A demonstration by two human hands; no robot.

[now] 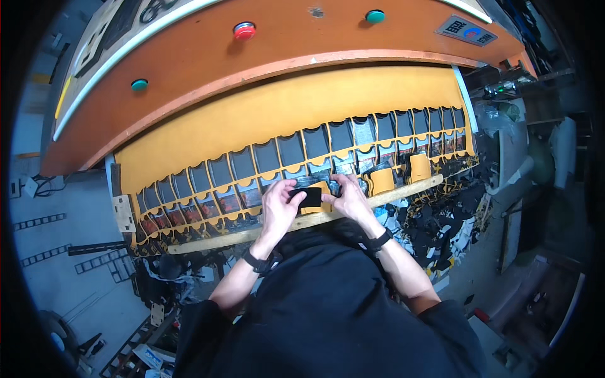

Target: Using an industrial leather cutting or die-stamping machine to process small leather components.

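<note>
A small black rectangular piece [309,197] with rounded corners is held between the thumb and fingers of my left hand [279,205]. My right hand [353,200] is at its other side, with the thumb tip at the piece's right edge and the fingers curled. Just beneath and behind the black piece, yellow cut pieces [325,188] show, partly hidden by it and my hands. Both hands are over the near edge of a yellow sheet [290,113] cut through with two rows of curved openings.
Right of my hands stand two stacks of yellow cut pieces [380,181]. A pale wooden strip [252,234] runs along the near edge. Across the far side, an orange machine beam [309,38] carries a red button [244,30] and green buttons [375,16]. Scraps [435,230] lie heaped at the right.
</note>
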